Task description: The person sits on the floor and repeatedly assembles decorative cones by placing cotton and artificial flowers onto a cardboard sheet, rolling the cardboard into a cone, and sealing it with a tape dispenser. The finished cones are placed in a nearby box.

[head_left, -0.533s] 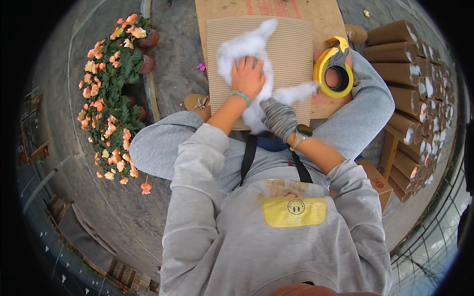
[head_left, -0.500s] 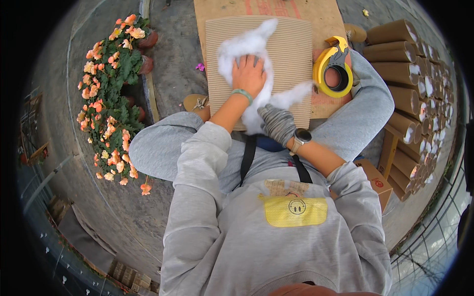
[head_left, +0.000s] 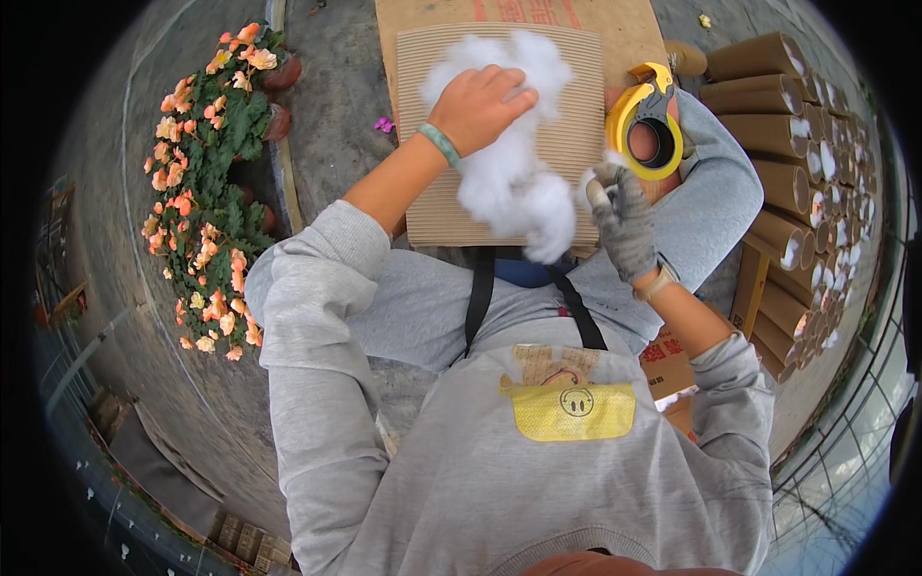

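Observation:
A fluffy wad of white stuffing spreads over a ribbed corrugated cardboard sheet in front of me. My left hand, bare with a green bracelet at the wrist, has its bent fingers on the upper part of the wad; the fingertips partly sink into it. To the right of the sheet, my right hand wears a grey glove and is closed, thumb against fingers, on a small tuft of stuffing. A yellow tape dispenser with a roll lies just beyond that hand.
Beneath the sheet lies a larger brown cardboard. Potted orange flowers line the left side. Stacked brown cardboard tubes, several with white stuffing in their ends, stand at the right. A cardboard box sits beside my right leg.
My right hand has moved right, away from the main wad, with a tuft in its fingers. My left hand has moved up and curled. The wad is fluffed and reshaped.

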A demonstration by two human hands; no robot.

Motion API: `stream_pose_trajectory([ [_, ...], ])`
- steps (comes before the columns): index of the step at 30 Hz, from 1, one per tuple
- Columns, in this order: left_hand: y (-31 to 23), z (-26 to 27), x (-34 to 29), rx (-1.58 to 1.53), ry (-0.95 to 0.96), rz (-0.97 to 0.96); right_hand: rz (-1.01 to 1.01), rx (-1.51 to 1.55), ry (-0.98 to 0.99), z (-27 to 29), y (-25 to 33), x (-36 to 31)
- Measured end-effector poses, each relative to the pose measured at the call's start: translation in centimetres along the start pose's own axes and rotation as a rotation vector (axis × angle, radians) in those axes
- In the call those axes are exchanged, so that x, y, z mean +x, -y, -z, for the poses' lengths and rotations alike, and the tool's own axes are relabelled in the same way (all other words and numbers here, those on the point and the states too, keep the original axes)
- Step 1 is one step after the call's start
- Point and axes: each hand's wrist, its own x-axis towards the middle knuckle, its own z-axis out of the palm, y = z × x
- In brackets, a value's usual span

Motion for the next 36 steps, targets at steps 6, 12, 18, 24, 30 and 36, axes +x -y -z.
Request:
stream_pose_trajectory([
  [6,-2.2,-3.1,0.2,-0.112,-0.044,0.869,0.512,-0.604,0.164,-7.0,-2.9,1.1],
  [12,-4.5,-7.2,-1.0,0.018,0.360,0.612,0.507,-0.342,0.587,-5.2,2.4,0.1],
  [18,-4.5,-7.7,-1.9,-0.005,0.361,0.469,-0.050,0.136,-0.235,-0.5,-1.4,3.6],
  [24,-4.1,-6.4,-1.3,-0.031,0.585,0.411,0.480,-0.540,0.248,1.2,-2.4,8.1],
  [30,-4.5,-5.3,-1.0,-0.089,0.571,0.363,0.061,0.268,0.028,3.9,5.5,21.2],
  [36,-2.5,-4.9,-1.5,-0.064,-0.062,0.233,0.388,-0.716,-0.064,-6.6,0.1,23.9],
])
